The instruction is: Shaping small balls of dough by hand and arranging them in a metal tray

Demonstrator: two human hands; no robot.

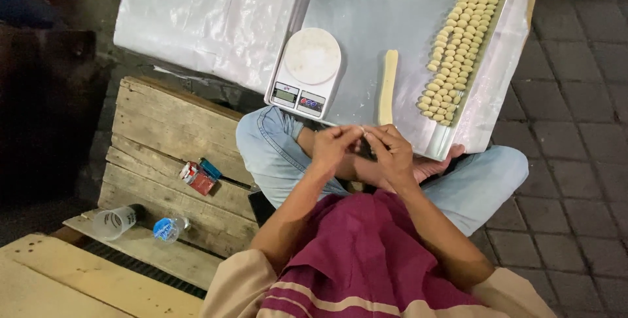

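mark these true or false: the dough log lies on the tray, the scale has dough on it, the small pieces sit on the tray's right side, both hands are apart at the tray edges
1. The long pale dough log lies on the flat metal tray: true.
2. The white round-topped kitchen scale carries dough: false, its plate is bare.
3. The small oval dough pieces sit in rows along the tray's right side: true.
4. The left hand and right hand are apart at the tray edges: false, their fingertips meet over the lap.

Bare tray (pixel 366 23) lies open beyond the hands (pixel 363 148); scale (pixel 307 72) blocks ahead-left, dough strip (pixel 388 86) straight ahead, dough pieces (pixel 461 36) ahead-right.
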